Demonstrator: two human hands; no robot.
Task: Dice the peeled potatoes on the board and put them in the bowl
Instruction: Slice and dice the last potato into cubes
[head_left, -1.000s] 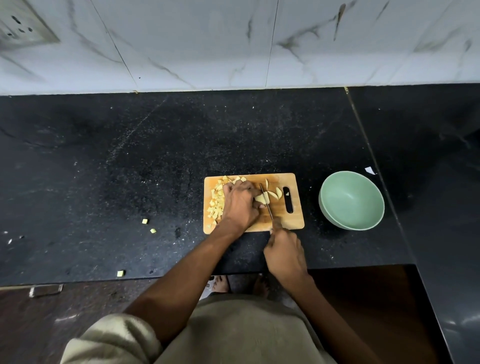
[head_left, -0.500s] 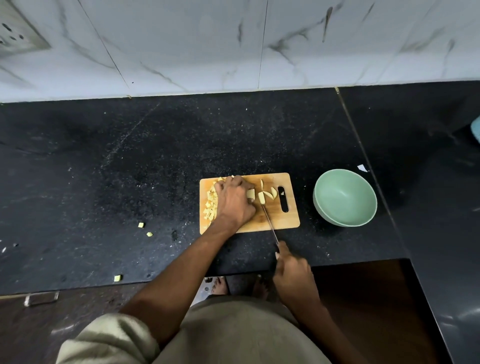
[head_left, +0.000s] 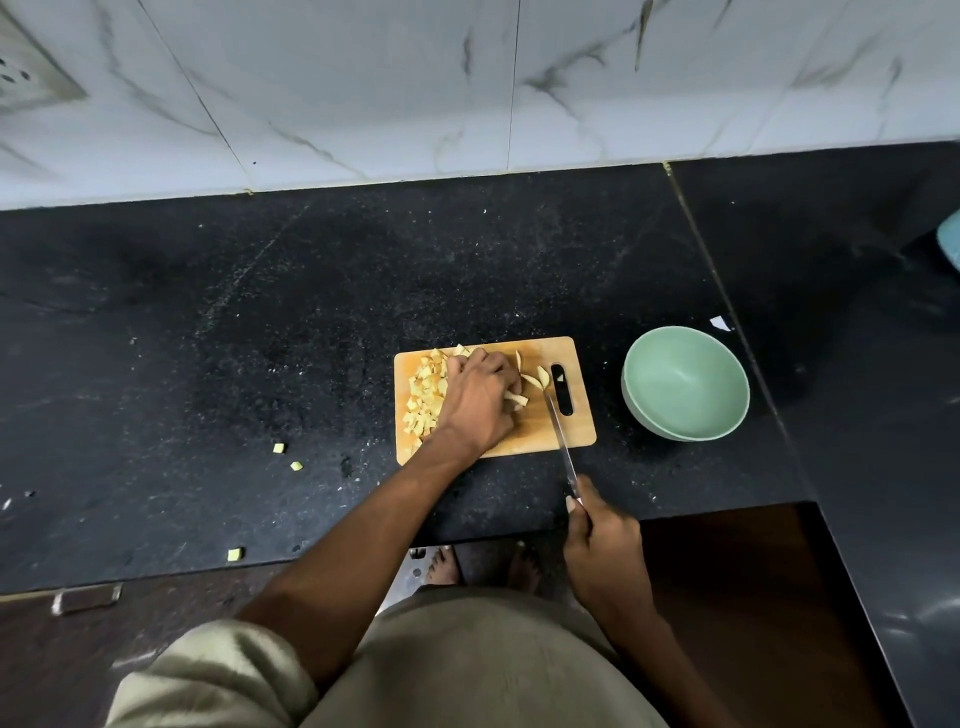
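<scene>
Wooden rectangular cutting board (head_left: 566, 434) carries pale diced potato pieces (head_left: 427, 397) along its left edge. Left hand (head_left: 480, 397) curls over uncut potato slices (head_left: 532, 382), steadying them. Right hand (head_left: 605, 540) grips a steel knife (head_left: 561, 439). Green round bowl (head_left: 685, 382) waits unfilled beside the board's right edge.

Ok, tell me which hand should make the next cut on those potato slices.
Right. The right hand grips the knife, its blade lying beside the uncut slices on the board. The left hand rests over the potato, placed to steady it.
</scene>
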